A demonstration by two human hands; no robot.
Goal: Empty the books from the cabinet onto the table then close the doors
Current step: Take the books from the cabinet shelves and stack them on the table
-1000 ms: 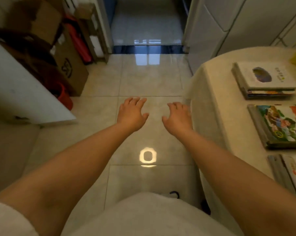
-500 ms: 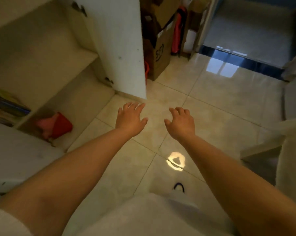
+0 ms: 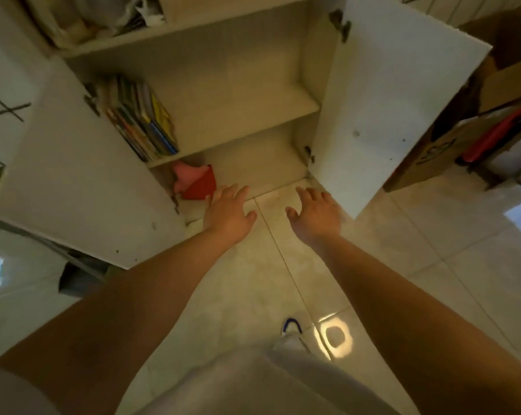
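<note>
The white cabinet [image 3: 241,94] stands in front of me with both doors swung wide: the left door [image 3: 73,181] and the right door [image 3: 393,115]. A row of several thin books [image 3: 142,118] leans at the left end of the middle shelf. My left hand [image 3: 227,212] and my right hand [image 3: 314,215] are stretched out side by side over the floor, just in front of the cabinet's bottom edge. Both hands have their fingers spread and hold nothing. The table is out of view.
A red and pink object [image 3: 196,182] lies on the bottom shelf, close to my left hand. Bags and clutter [image 3: 109,16] fill the top shelf. A cardboard box [image 3: 450,145] stands behind the right door. Glossy floor tiles [image 3: 432,250] lie to the right.
The view has swung left from the table with its books to the open cabinet. My hands have stayed outstretched and empty and are now close to the cabinet's bottom shelf.
</note>
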